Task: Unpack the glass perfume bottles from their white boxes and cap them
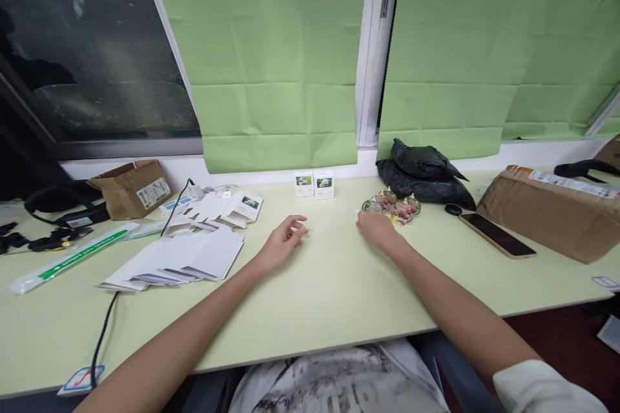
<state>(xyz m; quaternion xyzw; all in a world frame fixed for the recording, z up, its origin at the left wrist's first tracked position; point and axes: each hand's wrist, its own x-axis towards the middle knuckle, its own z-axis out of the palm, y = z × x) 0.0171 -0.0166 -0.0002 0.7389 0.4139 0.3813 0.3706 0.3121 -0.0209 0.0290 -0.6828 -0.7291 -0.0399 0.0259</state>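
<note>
My left hand [283, 245] rests over the table with its fingers loosely bent and apart, nothing in them. My right hand [376, 229] is closed at the near left edge of a cluster of clear round ornaments [405, 208] with pinkish filling and gold-coloured caps. Its fingertips face away from me, so what they grip, if anything, is hidden. Beyond both hands, a small white box [304, 184] and another white box [324, 185] stand side by side near the wall, each with a flower picture on its front.
To the left lie flat white cartons [194, 255], more picture cartons [232, 208], a black cable [107, 322], a long plastic packet [77, 258] and an opened brown box [133, 190]. At right are black bags [426, 174], a phone [496, 235] and a large brown carton [547, 213].
</note>
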